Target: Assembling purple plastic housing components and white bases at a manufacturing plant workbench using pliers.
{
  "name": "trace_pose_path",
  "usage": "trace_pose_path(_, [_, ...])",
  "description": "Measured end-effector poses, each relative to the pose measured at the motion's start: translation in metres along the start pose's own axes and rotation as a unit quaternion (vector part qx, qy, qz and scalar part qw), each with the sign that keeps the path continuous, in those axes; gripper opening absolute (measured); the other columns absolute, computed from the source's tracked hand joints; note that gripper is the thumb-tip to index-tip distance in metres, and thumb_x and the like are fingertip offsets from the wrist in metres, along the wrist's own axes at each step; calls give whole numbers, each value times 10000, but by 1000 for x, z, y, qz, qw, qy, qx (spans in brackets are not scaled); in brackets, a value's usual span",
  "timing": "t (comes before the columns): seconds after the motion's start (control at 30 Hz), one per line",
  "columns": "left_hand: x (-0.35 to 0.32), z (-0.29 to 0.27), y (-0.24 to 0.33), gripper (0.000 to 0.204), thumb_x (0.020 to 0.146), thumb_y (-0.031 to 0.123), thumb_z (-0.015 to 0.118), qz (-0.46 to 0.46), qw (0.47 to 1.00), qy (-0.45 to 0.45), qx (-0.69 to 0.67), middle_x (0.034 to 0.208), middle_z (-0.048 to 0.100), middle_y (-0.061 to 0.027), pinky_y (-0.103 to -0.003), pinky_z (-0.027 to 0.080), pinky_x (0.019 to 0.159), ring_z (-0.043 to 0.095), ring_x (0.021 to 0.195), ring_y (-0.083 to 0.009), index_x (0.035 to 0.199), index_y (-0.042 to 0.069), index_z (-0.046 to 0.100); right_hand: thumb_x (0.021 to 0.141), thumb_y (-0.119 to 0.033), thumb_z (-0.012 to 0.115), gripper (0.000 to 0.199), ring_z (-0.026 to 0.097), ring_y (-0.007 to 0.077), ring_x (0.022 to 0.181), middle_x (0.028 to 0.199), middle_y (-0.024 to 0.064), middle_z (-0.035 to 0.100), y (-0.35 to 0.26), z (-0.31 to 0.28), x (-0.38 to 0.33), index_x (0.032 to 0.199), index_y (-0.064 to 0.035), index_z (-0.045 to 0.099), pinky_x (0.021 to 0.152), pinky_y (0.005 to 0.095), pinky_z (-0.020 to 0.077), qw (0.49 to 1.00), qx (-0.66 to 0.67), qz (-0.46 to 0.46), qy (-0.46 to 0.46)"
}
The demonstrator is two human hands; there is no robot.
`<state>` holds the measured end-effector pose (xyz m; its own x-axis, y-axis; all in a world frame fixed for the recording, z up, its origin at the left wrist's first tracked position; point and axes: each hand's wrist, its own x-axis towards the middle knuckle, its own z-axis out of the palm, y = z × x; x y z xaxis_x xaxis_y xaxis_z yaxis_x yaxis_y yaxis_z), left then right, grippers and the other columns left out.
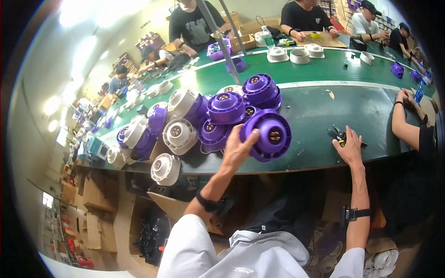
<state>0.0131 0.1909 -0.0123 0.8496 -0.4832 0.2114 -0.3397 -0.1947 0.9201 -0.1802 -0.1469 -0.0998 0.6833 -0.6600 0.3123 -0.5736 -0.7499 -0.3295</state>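
Note:
My left hand (pixel 239 149) grips the near rim of a round purple plastic housing (pixel 269 134) with a brass centre, tilted on its side at the front edge of the green conveyor belt (pixel 324 106). My right hand (pixel 350 147) rests on the belt over a small black-and-yellow hand tool (pixel 339 135); whether the fingers close on it I cannot tell. Behind the held housing sits a heap of similar purple housings (pixel 226 107) and white housings (pixel 180 135).
More white housings (pixel 300 56) stand on the far side of the belt. Several people sit around the line; a co-worker's forearm (pixel 404 125) lies on the belt at right. Cardboard boxes (pixel 95 194) stand below the belt at left.

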Motion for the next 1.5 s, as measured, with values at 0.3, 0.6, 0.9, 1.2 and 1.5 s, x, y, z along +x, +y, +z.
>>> trace_pose_path(0.3, [51, -126, 55, 499, 944, 455, 489, -91, 952, 103, -273, 1074, 624, -108, -243, 565, 455, 665, 692, -165, 1226, 44, 513, 826, -144, 593, 316, 555, 319, 1121, 1173, 162, 612, 28, -10, -6, 1085, 36, 609, 1032, 398, 378, 958, 268, -46, 89])
trace_pose_path(0.6, [189, -166, 19, 407, 943, 494, 455, -49, 994, 91, 39, 828, 613, -33, -327, 478, 624, 579, 706, -153, 982, 127, 626, 791, -102, 583, 245, 531, 308, 1173, 1170, 143, 615, 19, -11, -12, 997, 20, 635, 1061, 412, 360, 969, 202, -71, 122])
trace_pose_path(0.9, [243, 187, 44, 404, 951, 476, 451, 65, 971, -226, 33, 831, 615, -37, -332, 481, 631, 582, 708, -154, 969, 113, 628, 798, -93, 609, 293, 537, 274, 1184, 1208, 130, 606, 38, -16, -102, 1081, -25, 639, 1032, 384, 396, 937, 253, -3, 240])
trace_pose_path(1.2, [-50, 365, -38, 403, 958, 457, 446, 39, 825, -561, 49, 833, 616, -42, -338, 484, 638, 585, 709, -156, 957, 99, 631, 870, -162, 582, 198, 619, 232, 876, 919, 131, 638, 224, 93, -532, 970, 8, 600, 807, 348, 497, 783, 224, 529, 236])
trace_pose_path(1.5, [-62, 275, -43, 403, 966, 439, 441, 105, 839, -521, 120, 835, 618, -47, -343, 487, 645, 588, 710, -157, 945, 85, 633, 830, -202, 538, 270, 588, 404, 792, 811, 270, 604, 86, 209, -644, 838, 47, 642, 700, 489, 441, 636, 193, 736, -132])
